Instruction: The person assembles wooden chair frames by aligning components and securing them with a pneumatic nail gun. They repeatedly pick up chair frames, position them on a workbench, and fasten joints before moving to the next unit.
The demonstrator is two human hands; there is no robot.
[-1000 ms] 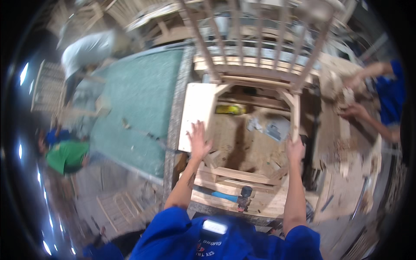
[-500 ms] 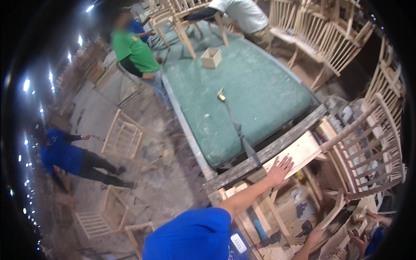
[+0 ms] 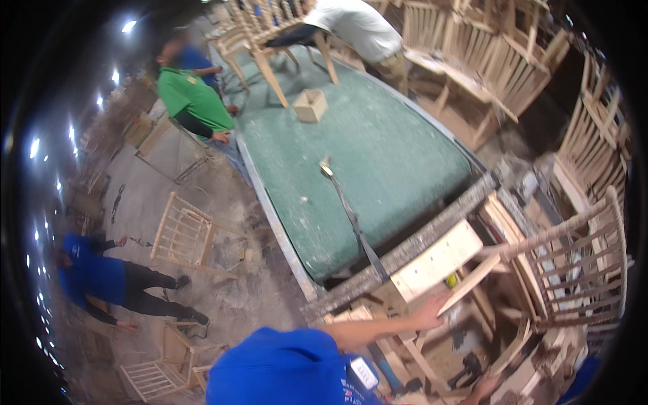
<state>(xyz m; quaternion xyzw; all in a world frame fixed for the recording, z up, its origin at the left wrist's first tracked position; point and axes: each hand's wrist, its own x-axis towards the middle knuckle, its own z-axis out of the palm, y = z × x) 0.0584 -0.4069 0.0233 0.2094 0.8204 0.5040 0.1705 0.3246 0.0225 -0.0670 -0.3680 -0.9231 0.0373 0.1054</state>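
Note:
My left hand (image 3: 428, 314) reaches across from the blue sleeve, with its fingers closed round the lower end of a pale wooden chair leg (image 3: 470, 283). Low in the picture, my right hand (image 3: 484, 387) is at the end of another chair leg (image 3: 511, 347); its fingers are blurred and partly hidden. Both legs appear to belong to a tilted wooden chair, whose slatted back (image 3: 574, 260) spreads to the right. Just beyond my left hand, a pale board (image 3: 439, 260) with small holes rests beside the bench edge.
Ahead stretches a green-topped table (image 3: 385, 148) bearing a strap (image 3: 354, 219), a small wooden box (image 3: 310, 106) and a chair (image 3: 270, 47). People in green (image 3: 196, 101), white (image 3: 358, 27) and blue (image 3: 94, 270) are nearby. Chair frames (image 3: 185, 233) stand on the left floor; more (image 3: 466, 50) are stacked right.
My left hand has left the pale board and moved nearer me, onto the chair leg. My right hand has shifted slightly down. Another person's hands at the lower right are no longer visible.

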